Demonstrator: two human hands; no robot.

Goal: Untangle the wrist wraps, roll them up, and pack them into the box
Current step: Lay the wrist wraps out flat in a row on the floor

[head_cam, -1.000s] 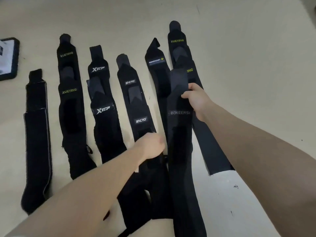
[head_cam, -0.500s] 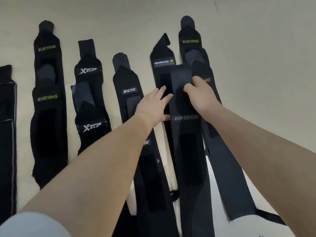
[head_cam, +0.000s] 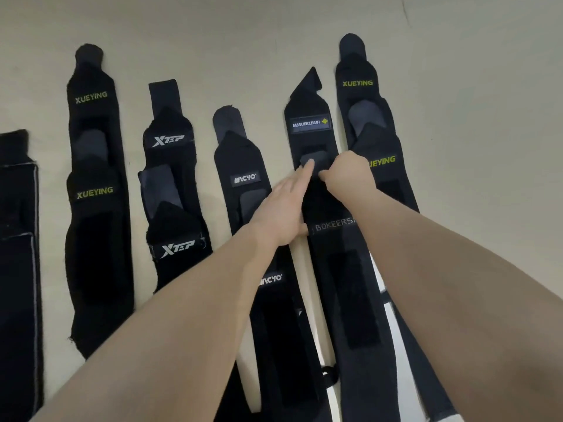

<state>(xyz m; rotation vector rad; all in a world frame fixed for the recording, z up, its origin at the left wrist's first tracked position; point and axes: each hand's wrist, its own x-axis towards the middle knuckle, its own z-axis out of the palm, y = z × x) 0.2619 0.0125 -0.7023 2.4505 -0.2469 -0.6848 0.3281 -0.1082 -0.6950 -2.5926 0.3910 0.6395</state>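
Observation:
Several black wrist wraps lie flat in a row on a pale floor. The BOKEERSI wrap (head_cam: 341, 269) lies over the lower part of the MANUEKLEAR wrap (head_cam: 309, 123). My right hand (head_cam: 345, 175) pinches the grey top tab of the BOKEERSI wrap. My left hand (head_cam: 285, 208) rests flat beside it, fingers stretched, fingertips touching the same tab. To the left lie the IINCYO wrap (head_cam: 243, 166), the XTEP wrap (head_cam: 170, 184) and a XUEYING wrap (head_cam: 93, 190). Another XUEYING wrap (head_cam: 365, 111) lies on the right. No box is in view.
A plain black wrap with grey edging (head_cam: 18, 239) lies at the far left edge. Pale bare floor (head_cam: 487, 117) stretches to the right and beyond the wraps' far ends.
My left hand moved up from the lower IINCYO wrap to the BOKEERSI wrap's top. My right hand carried that top end further over the MANUEKLEAR wrap. The view shifted closer.

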